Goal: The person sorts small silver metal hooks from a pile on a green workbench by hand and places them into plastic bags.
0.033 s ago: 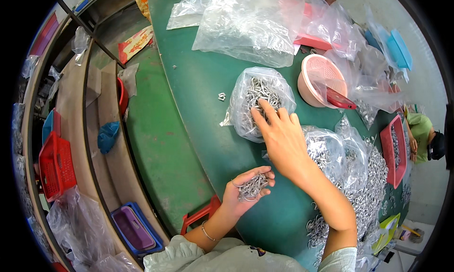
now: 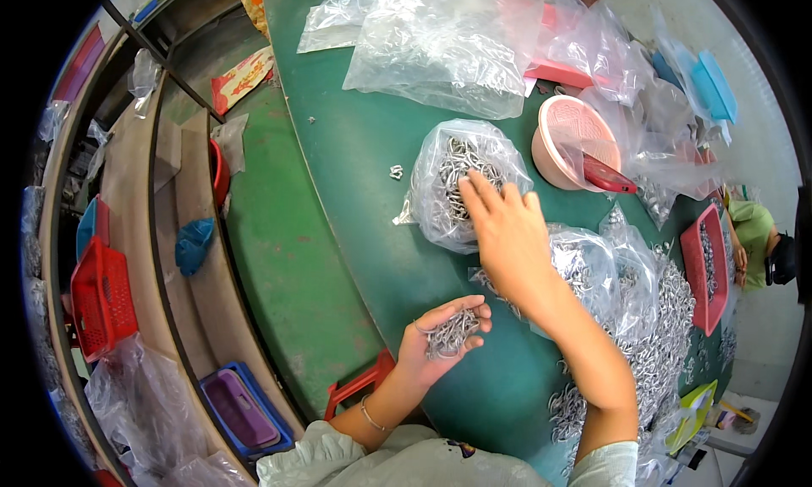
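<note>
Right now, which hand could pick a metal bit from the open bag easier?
Probably the right hand: its fingers are at the open bag, while the left hand cups metal pieces farther away.

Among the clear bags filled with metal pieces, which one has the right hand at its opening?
The open bag left of the round pink basket: the right hand is over its metal pieces. The other filled bags lie farther right.

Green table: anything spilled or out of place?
Mildly: a few small metal pieces lie alone on the green table, left of the open clear bag and away from the loose metal heap at right. Dropped or set aside, I can't tell.
</note>
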The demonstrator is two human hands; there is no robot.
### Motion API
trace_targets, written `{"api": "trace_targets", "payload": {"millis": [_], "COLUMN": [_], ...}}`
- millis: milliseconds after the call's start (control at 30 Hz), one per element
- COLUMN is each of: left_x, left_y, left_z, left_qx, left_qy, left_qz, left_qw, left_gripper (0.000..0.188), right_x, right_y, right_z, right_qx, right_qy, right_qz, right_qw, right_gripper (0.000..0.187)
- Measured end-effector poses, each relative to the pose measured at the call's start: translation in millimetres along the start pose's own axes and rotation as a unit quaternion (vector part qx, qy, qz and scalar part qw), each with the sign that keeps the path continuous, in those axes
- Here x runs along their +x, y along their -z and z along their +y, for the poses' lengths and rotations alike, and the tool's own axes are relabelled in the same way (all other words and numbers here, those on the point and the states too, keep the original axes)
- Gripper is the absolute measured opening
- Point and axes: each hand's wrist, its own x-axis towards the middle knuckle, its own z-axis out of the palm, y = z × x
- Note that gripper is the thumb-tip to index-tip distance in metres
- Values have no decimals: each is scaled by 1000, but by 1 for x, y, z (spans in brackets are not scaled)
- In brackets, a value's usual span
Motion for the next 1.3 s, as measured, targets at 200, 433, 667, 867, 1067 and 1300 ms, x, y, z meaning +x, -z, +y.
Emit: {"api": "trace_targets", "payload": {"millis": [200, 433, 667, 867, 1067, 1300], "left_x": [1, 2, 4, 8, 9, 88], "left_y": [-1, 0, 3, 5, -7, -121], "left_z": [1, 1, 1, 1, 10, 37], "left_qx": [6, 4, -9, -13, -61, 205], "left_qy": [2, 1, 4, -1, -56, -269], "left_qz": [9, 19, 10, 1, 68, 79], "left_qw": [1000, 1000, 1000, 1000, 994, 938], "left_gripper": [42, 42, 42, 41, 31, 23], "right_x": [16, -10, -34, -59, -153, -278], "right_y": [-3, 19, 25, 47, 108, 122], "right_z": [18, 14, 15, 9, -18, -48], "right_qx": [-26, 60, 77, 153, 227, 331], "right_qy": [-99, 53, 22, 5, -48, -201], "right_qz": [12, -25, -97, -8, -12, -57], "right_qw": [995, 996, 992, 988, 973, 920], "right_gripper": [36, 37, 49, 47, 40, 34]}}
